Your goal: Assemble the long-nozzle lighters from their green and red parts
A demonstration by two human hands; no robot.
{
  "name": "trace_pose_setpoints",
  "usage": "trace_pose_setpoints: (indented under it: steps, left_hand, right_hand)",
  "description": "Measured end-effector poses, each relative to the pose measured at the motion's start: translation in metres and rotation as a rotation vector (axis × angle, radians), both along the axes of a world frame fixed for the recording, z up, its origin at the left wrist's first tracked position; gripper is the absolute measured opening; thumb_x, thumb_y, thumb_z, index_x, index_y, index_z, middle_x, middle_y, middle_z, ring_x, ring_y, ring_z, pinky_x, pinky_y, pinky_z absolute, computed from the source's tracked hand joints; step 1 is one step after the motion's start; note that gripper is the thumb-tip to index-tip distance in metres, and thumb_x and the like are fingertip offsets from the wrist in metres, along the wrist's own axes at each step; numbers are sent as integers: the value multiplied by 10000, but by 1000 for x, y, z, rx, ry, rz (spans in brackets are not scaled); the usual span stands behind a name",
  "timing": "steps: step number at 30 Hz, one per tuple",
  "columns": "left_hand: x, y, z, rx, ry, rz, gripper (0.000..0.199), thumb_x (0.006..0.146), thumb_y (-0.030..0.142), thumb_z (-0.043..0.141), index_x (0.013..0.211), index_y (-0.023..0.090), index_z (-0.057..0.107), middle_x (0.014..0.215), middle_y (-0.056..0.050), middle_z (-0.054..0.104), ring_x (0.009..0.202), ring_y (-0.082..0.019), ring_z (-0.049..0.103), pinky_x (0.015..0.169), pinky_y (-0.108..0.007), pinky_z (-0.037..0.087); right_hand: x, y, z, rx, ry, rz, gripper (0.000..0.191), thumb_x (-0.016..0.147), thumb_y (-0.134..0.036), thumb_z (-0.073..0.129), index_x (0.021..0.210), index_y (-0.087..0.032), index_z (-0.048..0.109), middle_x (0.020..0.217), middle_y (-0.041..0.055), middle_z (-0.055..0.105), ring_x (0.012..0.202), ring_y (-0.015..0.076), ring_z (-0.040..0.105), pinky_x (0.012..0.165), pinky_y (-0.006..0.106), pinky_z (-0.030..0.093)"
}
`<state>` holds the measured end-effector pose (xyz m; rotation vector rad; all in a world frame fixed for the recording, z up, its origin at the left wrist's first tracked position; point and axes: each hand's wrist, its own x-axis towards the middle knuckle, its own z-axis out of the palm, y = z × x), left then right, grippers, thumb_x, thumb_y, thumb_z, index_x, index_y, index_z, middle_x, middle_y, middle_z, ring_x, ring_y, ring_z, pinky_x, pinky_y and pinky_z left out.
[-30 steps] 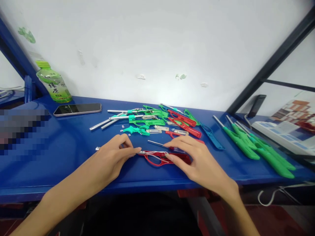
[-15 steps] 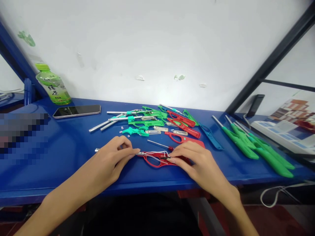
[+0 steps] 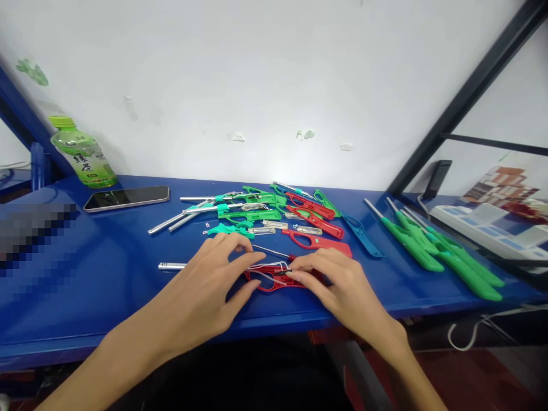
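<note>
A red half shell of a long-nosed gas lighter (image 3: 266, 289) lies in front of me, its metal tube (image 3: 172, 266) pointing left. White wires (image 3: 274, 264) run along the shell to a small black igniter part (image 3: 281, 272). My right hand (image 3: 342, 279) pinches that black part between thumb and forefinger over the shell. With thumb and forefinger apart, my left hand (image 3: 209, 288) hovers around the shell's trigger-loop end and hides where the tube joins. Just behind the shell lies a thin screwdriver (image 3: 274, 251) with a red handle.
Behind is a pile of lighter parts: green shells (image 3: 257, 216), red shells (image 3: 319, 242), a blue shell (image 3: 363, 234) and clear fuel tanks (image 3: 308, 230). Several green lighters (image 3: 411, 242) lie right. A phone (image 3: 128, 197) and bottle (image 3: 85, 157) stand left, a power strip (image 3: 479, 228) far right.
My left hand has let go of the metal tube's base, spread its fingers and moved right towards the trigger loop. The right hand keeps its pinch. The view has shifted slightly.
</note>
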<state>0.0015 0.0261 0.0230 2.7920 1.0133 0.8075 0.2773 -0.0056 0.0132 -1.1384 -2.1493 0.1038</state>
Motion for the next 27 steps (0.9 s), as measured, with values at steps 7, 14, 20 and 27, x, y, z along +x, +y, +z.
trace_pose_setpoints:
  steps: [7,14,20,27]
  left_hand:
    - [18,10,9,-206,-19,-70,83,1051,246,632,1134,257,635,1176,-33,682,1031,-232,661,891,-359,549]
    - [18,17,-2,-69,10,-122,189,1083,204,590,1063,271,766,1177,-39,677,979,-221,677,860,-358,519]
    - [20,16,-1,-7,3,-143,217,1077,160,579,1006,212,777,1120,-62,697,955,-214,702,824,-323,537]
    - [23,15,-3,76,-4,-149,232,1086,144,550,963,171,744,1080,-77,705,903,-209,709,806,-316,551]
  right_hand:
    - [0,0,1,-46,24,-8,178,1120,-333,620,1031,-266,759,1027,9,851,909,216,787,884,345,589]
    - [0,1,-1,-32,27,-9,167,1112,-347,638,1032,-252,750,997,14,849,905,217,787,880,333,577]
    - [0,0,0,-41,25,-5,174,1114,-348,635,1036,-245,752,1006,17,846,912,218,782,895,341,570]
    - [0,0,0,-46,33,-6,156,1106,-343,651,1033,-247,751,1008,9,842,915,213,776,883,330,555]
